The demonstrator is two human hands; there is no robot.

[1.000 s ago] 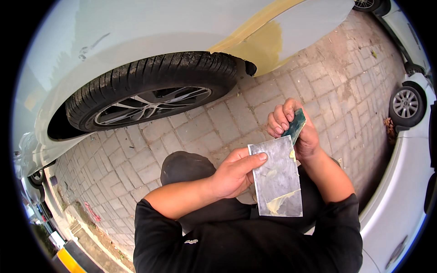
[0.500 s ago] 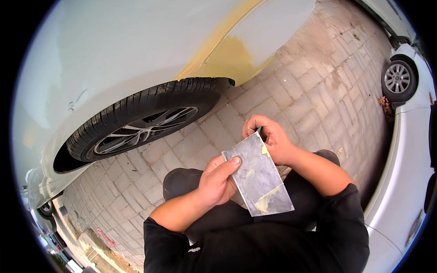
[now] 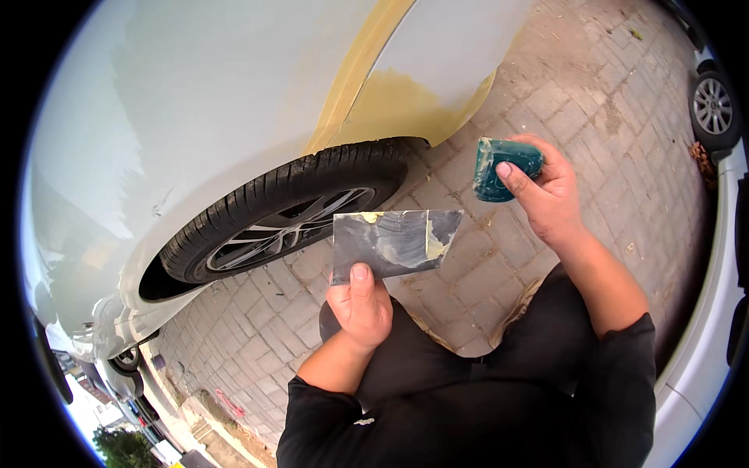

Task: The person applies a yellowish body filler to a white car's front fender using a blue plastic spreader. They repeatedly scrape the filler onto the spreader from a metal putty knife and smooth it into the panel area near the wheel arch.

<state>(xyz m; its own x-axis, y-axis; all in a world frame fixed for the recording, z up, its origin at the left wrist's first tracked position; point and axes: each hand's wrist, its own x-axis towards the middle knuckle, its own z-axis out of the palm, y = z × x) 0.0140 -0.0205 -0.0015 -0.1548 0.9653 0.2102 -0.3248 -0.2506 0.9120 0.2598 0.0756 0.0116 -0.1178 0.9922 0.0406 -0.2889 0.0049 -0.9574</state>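
My left hand [image 3: 362,313] grips the near left corner of a flat grey putty board [image 3: 390,242], thumb on top. Pale yellow putty clings to the board's far edge and its right end. Up and to the right, my right hand [image 3: 555,199] is closed on a dark green putty spreader [image 3: 507,178], its left edge crusted with dried filler. The spreader is apart from the board. Ahead of both hands, the white car body [image 3: 211,86] carries a smooth yellow filler patch [image 3: 402,109] beside the wheel arch, with a yellow band running upward from it.
The car's black tyre [image 3: 289,179] with its spoked rim lies just beyond the board. Block paving [image 3: 484,265] spreads under and around me. Along the right side stands another white car with a silver wheel [image 3: 714,104]. My bent knees are below my hands.
My hands have moved apart. The right hand has gone up and right, bringing the green spreader into full view. The board has turned from upright to nearly level and shifted left and up.
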